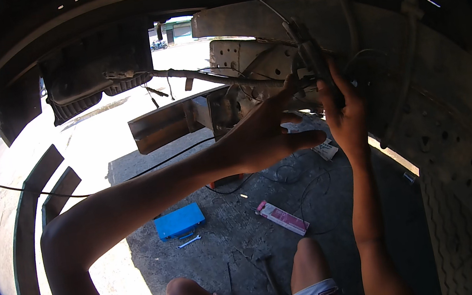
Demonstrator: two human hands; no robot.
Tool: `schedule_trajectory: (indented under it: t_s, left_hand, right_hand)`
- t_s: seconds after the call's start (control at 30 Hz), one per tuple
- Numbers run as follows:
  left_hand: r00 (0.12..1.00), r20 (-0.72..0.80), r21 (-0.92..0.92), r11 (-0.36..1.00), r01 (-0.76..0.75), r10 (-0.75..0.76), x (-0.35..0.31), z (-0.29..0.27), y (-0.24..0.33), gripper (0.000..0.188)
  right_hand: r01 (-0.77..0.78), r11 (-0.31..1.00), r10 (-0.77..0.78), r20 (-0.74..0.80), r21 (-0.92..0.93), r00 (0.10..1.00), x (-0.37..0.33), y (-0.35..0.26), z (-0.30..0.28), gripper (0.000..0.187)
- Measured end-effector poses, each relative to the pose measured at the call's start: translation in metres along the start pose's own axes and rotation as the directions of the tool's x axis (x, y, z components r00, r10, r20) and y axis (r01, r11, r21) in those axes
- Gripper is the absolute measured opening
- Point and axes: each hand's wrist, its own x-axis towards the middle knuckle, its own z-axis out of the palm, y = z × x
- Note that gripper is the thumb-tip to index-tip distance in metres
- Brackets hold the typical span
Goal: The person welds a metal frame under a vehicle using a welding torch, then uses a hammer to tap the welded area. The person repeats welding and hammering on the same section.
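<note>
My left hand (264, 135) reaches in from the left with its thumb stretched out and its fingers apart. Its forefinger reaches up to the end of a corrugated cable conduit (222, 80), near where it meets a cluster of dark wires. Beside it, my right hand (347, 113) is raised, its fingers and thumb closed around a dark, tube-like part (312, 58). Thin cables run from the upper end of that part toward the frame overhead. Deep shadow hides the exact kind of the part and the wire ends between the hands.
A perforated vehicle frame rail (461, 161) and a tire (453, 238) stand at the right. On the ground lie a blue case (180, 221), a wrench (189, 241), a pink-and-white box (283, 217) and a hammer (269, 276). A black box-shaped housing (97, 70) hangs at upper left.
</note>
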Motion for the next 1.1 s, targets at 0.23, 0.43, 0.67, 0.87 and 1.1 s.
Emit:
schedule_trajectory:
  t_s: [0.23, 0.43, 0.67, 0.87, 1.1]
  left_hand:
    - [0.997, 0.056, -0.036, 0.998, 0.05, -0.048, 0.002, -0.002, 0.004, 0.117]
    - [0.997, 0.065, -0.029, 0.998, 0.053, -0.051, 0.003, -0.001, 0.006, 0.118]
    - [0.997, 0.053, -0.061, 0.996, 0.064, -0.061, 0.0, 0.001, 0.006, 0.111]
    - [0.997, 0.014, -0.158, 0.985, 0.071, -0.069, 0.003, 0.002, -0.012, 0.088]
    - [0.999, -0.007, -0.097, 0.994, 0.049, -0.05, 0.0, 0.004, -0.022, 0.099]
  right_hand:
    - [-0.074, 0.996, 0.074, 0.0, 0.039, 0.997, -0.003, 0.005, -0.001, 0.041]
    - [-0.072, 0.995, 0.072, -0.006, 0.073, 0.997, -0.004, 0.004, -0.004, 0.04]
    - [0.199, 0.955, -0.198, 0.027, -0.218, 0.98, 0.001, 0.004, -0.005, 0.048]
    - [0.241, 0.883, -0.196, 0.15, -0.402, 0.969, -0.003, -0.002, 0.004, 0.057]
    - [0.235, 0.917, -0.217, 0.092, -0.323, 0.972, -0.004, 0.0, 0.006, 0.059]
